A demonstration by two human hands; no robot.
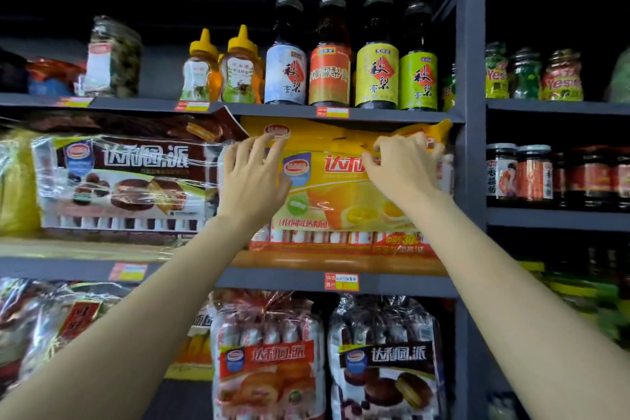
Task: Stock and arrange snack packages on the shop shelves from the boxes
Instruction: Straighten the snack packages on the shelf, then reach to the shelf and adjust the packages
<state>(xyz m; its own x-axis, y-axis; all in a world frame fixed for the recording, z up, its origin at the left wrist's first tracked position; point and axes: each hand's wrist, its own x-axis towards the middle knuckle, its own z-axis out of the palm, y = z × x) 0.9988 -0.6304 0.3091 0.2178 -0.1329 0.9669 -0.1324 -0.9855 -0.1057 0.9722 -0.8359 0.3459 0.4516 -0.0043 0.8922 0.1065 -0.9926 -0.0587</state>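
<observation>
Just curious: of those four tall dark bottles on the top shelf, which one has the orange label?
The second bottle from the left. Its label is orange; the leftmost bottle's is pale blue-white, and the two bottles to its right carry yellow-green labels.

left hand (254, 177) spread, right hand (404, 169) curled

Snack pack (344, 187) on middle shelf (392, 281), bottles (351, 54) above.
</observation>
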